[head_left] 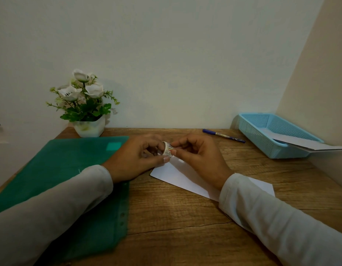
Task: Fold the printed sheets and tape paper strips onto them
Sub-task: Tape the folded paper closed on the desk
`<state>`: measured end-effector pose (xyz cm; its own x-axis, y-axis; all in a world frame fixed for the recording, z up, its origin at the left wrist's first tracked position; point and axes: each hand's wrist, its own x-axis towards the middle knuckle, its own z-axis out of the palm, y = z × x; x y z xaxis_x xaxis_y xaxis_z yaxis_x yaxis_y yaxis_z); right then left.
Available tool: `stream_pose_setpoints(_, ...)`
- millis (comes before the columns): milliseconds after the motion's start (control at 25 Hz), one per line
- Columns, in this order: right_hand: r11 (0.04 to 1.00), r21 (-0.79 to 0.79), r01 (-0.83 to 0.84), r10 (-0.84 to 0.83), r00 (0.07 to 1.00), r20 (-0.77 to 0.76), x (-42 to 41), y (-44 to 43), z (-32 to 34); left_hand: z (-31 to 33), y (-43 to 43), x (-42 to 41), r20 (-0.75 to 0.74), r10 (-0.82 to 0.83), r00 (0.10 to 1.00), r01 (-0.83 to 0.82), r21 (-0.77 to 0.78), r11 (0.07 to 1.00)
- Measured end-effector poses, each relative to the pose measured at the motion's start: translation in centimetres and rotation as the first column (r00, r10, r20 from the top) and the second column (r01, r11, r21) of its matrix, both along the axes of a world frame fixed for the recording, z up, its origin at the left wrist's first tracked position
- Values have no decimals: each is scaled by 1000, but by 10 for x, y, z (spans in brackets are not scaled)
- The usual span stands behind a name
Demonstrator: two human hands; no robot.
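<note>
A: How far along was the job?

B: Early, I think. One white sheet (177, 175) lay flat on the table (176, 217), just under both hands, and it ran back under the right sleeve (262, 208). I could not tell if it was folded. I saw no strip taped on it.

A: What were the hands doing?

B: The left hand (135, 160) had its fingers curled round a small tape roll (167, 149). The right hand (197, 156) pinched the roll's edge with thumb and finger, as if picking for the loose end. So the taping looked not yet begun.

A: Was there room to move?

B: Yes. Open wood showed on the body side of both hands. A green folder (61, 169) lay under the left sleeve (51, 204), with its edge close to the sheet's corner. A pen (223, 135) lay beyond the right hand. A blue basket (262, 143) with more paper (304, 144) sat far out to that hand's right. A flower pot (89, 127) stood beyond the left hand, well apart.
</note>
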<state>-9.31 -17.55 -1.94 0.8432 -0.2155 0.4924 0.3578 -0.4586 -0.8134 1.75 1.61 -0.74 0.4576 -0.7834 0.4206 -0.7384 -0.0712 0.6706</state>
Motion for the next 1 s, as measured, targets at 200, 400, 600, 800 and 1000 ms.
stream_pose_setpoints(200, 997, -69, 35, -35, 999, 4, -1, 0, 1, -2, 0, 2, -1, 0, 1000, 0, 25, 1000)
stream_pose_setpoints(400, 988, -142, 59, -59, 998, 7, -2, 0, 0, -2, 0, 2, 4, 10, 1000, -10, 21, 1000)
stream_pose_setpoints(600, 976, -208, 71, -69, 997, 20, -3, -1, 1, -3, 2, 6, -4, 18, 1000, -18, 14, 1000)
stream_pose_setpoints(800, 946, -316, 72, -68, 997, 23, -4, -2, 1, -3, 1, 5, -10, 32, 999, -31, 23, 999)
stream_pose_setpoints(1000, 977, -212, 36, -38, 999, -8, -4, 0, 1, -3, 0, 5, -13, 35, 999, -35, 5, 999)
